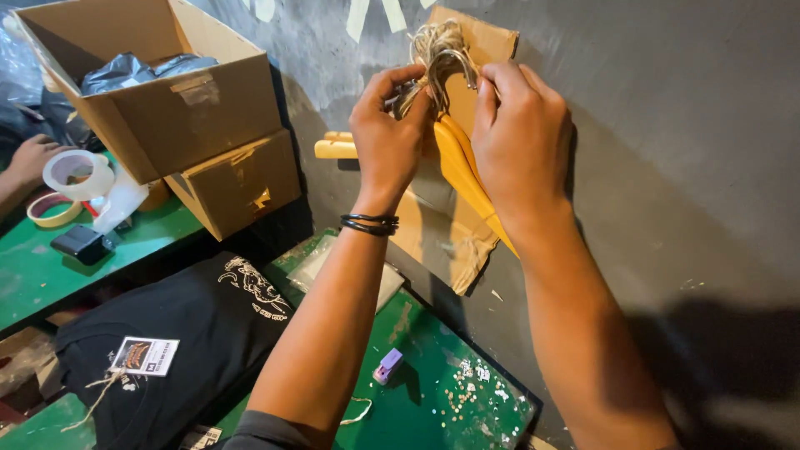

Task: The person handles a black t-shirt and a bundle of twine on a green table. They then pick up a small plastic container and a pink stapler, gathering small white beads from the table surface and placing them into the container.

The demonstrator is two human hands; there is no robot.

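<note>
A bundle of pale twine loops [439, 48] hangs against a piece of brown cardboard [467, 100] on the grey wall. My left hand [388, 133] pinches strands of the twine from the left, a black band on its wrist. My right hand [521, 133] grips the bundle from the right, with yellow plastic pieces [460, 167] hanging just below between the two hands. Down on the green table lies a folded black T-shirt [192, 333] with a white print and a paper tag [144, 355] tied on with string.
Two brown cardboard boxes [192, 108] stand at the upper left, the open one holding black plastic. Tape rolls [77, 175] and a small black device [82, 243] lie beside another person's hand [29, 158]. A small purple tool [387, 365] and paper bits [475, 396] lie on the green table [433, 367].
</note>
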